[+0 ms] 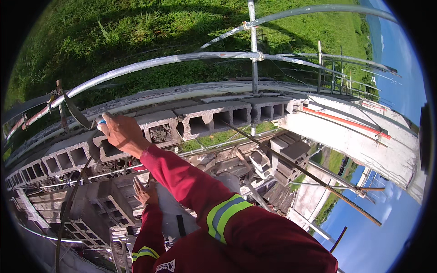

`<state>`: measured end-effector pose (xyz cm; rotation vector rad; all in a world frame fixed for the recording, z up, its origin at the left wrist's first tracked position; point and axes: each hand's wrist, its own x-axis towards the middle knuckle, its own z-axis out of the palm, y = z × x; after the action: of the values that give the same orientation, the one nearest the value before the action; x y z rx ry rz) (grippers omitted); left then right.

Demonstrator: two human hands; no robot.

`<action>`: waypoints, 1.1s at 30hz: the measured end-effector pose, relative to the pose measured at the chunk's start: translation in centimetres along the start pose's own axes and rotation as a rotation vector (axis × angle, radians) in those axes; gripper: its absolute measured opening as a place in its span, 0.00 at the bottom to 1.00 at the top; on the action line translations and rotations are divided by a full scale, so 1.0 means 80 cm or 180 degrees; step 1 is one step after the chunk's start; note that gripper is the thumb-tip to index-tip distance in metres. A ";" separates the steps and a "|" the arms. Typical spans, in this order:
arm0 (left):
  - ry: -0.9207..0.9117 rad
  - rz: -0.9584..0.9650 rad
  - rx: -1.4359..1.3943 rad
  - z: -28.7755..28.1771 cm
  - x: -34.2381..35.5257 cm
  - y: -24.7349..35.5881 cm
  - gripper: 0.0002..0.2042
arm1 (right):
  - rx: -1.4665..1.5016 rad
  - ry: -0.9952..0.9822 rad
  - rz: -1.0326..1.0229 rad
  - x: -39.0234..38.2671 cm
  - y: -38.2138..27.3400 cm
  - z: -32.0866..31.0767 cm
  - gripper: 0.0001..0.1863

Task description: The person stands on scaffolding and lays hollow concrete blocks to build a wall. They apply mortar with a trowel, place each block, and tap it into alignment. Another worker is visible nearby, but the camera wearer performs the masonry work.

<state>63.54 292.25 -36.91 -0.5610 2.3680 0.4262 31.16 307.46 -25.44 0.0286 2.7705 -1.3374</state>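
Observation:
My right hand (124, 134) reaches across to the left, over the top of a row of grey hollow concrete blocks (193, 119). Its fingers are wrapped round the blue handle of what looks like a mason's trowel (76, 112). The dark blade, seen nearly edge-on, points away past the far side of the blocks. Lower down, my left hand (145, 191) is held out near the side of the block wall, its fingers stretched and grasping nothing that shows. Whether it touches anything I cannot tell.
Metal scaffold pipes (182, 58) run along the far side. Rusty rebar (314, 179) slants across the right. Stacked blocks (109, 204) stand at lower left, with more blocks (289, 154) right of centre. A white concrete beam (359, 136) extends rightward. Grass lies beyond and below.

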 end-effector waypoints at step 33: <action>-0.1127 0.3731 -0.2604 -0.268 -0.334 0.404 0.57 | -0.0238 0.1592 0.4283 -0.986 0.036 -0.320 0.29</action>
<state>54.70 318.05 1.51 0.6307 1.8535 1.8471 108.66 330.20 -6.56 1.9669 2.0681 -0.8163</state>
